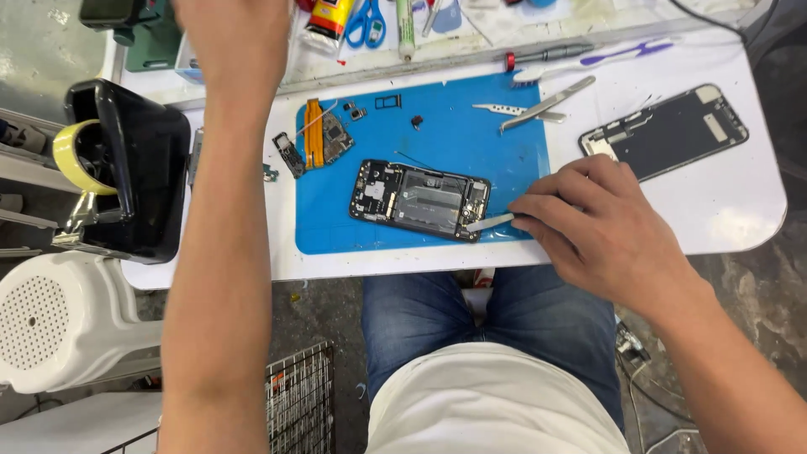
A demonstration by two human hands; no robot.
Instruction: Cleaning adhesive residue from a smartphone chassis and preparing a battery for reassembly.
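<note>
Phone chassis (419, 200), opened and showing boards, lies mid blue mat (504, 151) with bare mat around; right hand (601, 223) pinches a metal tool (490, 222) at its corner, left hand (231, 38) reaches away, grip unclear.

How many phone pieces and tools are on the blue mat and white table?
Opened phone body: 1
Phone screen: 1
Tweezers: 2
Scissors: 1
Tape roll: 1
Flat tool in right hand: 1
Total: 7
The left hand reaches far up the table.
</note>
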